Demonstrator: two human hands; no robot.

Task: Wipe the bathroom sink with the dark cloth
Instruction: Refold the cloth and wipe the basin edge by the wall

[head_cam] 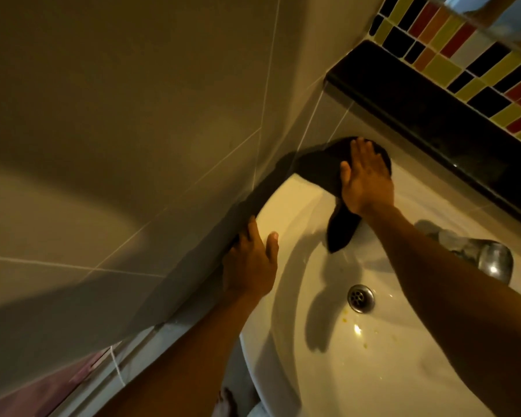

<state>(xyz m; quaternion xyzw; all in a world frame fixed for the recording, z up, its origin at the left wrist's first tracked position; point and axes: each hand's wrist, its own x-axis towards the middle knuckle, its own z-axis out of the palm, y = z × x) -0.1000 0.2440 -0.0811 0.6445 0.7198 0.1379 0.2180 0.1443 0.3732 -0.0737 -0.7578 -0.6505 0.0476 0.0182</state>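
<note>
The right hand [366,179] lies spread flat on the cloth [319,170] at the sink [298,206] rim's far corner. Left hand [250,260], open, braces the rim. The cloth looks soft and limp (one tail dangles into the basin), so pressing beats pinching.

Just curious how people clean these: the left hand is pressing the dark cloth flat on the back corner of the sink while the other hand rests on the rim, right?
Not quite. The head view shows the right hand pressing the dark cloth flat on the back corner of the sink; the left hand rests on the rim.
</note>
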